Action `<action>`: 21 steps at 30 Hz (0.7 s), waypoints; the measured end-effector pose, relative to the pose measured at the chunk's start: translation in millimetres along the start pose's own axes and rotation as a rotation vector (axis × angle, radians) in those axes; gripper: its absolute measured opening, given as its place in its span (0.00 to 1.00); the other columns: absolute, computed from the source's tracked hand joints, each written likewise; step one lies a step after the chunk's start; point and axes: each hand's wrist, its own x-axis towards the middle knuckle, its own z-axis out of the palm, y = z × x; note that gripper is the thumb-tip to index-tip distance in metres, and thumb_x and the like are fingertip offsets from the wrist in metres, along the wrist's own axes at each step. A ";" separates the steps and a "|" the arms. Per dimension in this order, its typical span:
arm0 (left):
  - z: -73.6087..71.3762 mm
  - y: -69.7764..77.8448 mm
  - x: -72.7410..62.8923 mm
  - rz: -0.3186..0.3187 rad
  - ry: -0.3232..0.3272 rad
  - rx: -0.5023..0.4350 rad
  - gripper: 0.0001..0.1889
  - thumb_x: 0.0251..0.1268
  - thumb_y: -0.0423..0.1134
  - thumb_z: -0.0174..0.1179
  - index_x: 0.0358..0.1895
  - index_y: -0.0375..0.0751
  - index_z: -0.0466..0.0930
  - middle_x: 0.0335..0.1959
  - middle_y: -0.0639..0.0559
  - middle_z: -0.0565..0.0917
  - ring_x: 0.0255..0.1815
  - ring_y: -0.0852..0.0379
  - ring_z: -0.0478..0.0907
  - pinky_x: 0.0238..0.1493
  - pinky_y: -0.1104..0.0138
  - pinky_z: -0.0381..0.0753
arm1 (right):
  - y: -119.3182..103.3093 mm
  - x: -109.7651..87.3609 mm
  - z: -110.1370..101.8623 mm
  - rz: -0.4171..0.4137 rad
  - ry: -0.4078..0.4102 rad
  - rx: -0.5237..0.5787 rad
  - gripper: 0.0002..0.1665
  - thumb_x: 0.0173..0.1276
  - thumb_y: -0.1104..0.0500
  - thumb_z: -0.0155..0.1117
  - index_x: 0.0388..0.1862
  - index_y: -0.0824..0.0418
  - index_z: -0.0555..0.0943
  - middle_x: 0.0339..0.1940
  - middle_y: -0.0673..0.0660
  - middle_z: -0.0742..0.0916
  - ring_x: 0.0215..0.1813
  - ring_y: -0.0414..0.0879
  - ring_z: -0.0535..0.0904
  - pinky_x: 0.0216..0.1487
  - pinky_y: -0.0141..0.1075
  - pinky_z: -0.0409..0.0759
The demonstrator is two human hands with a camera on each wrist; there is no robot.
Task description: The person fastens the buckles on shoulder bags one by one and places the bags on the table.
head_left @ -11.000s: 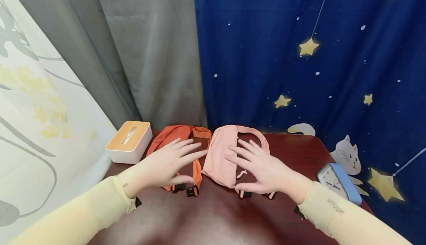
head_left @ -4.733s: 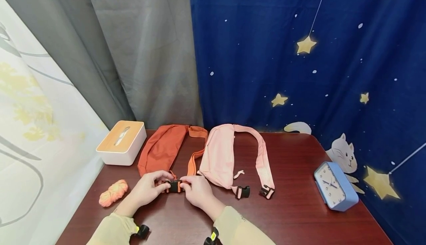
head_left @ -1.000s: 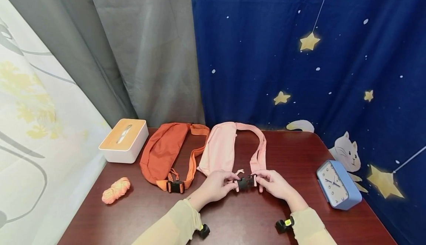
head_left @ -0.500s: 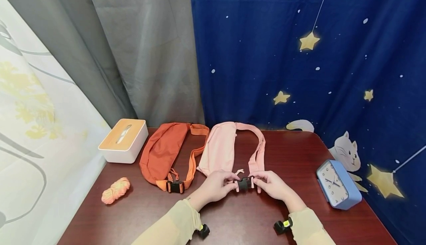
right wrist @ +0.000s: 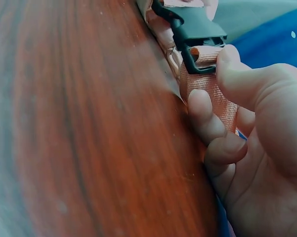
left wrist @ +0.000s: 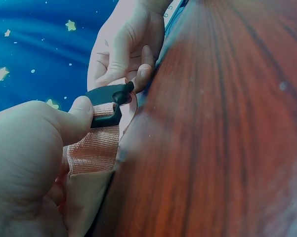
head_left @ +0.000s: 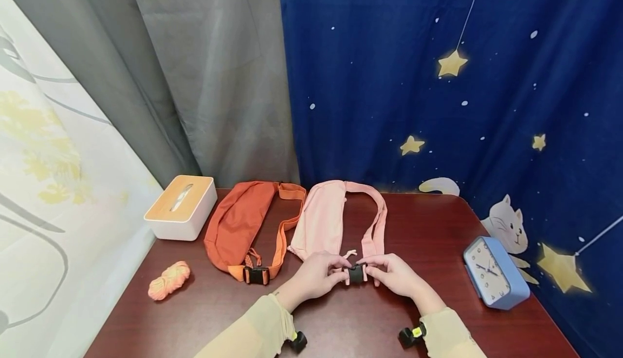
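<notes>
A pink waist bag (head_left: 321, 220) lies on the table, its strap curving round to the front. Its black side-release buckle (head_left: 356, 274) has both halves pushed together between my hands. My left hand (head_left: 315, 277) pinches the buckle's left end, thumb on the black plastic in the left wrist view. At the other end, my right hand (head_left: 395, 276) pinches the buckle and pink webbing (right wrist: 215, 94) between thumb and fingers. Left of it lies a rust-orange waist bag (head_left: 240, 223) with its own black buckle (head_left: 256, 276) joined, touched by neither hand.
A white tissue box (head_left: 181, 209) with a wooden lid stands at the back left. Nearer the front lies a peach yarn skein (head_left: 168, 280). On the right is a blue alarm clock (head_left: 496, 272). Curtains (head_left: 233, 77) hang behind the table (head_left: 233, 325).
Both hands began open above the bags, then worked at the orange bag's buckle, which became joined. They moved right to the pink bag; its buckle halves came together as my right hand shifted left.
</notes>
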 end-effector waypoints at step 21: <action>1.9 -0.3 -2.4 -0.006 -0.014 0.015 0.09 0.74 0.45 0.74 0.53 0.54 0.93 0.42 0.59 0.93 0.45 0.67 0.80 0.52 0.71 0.80 | 4.7 0.4 3.8 -0.033 -0.021 0.014 0.17 0.82 0.58 0.68 0.65 0.58 0.90 0.23 0.57 0.88 0.25 0.36 0.82 0.31 0.32 0.84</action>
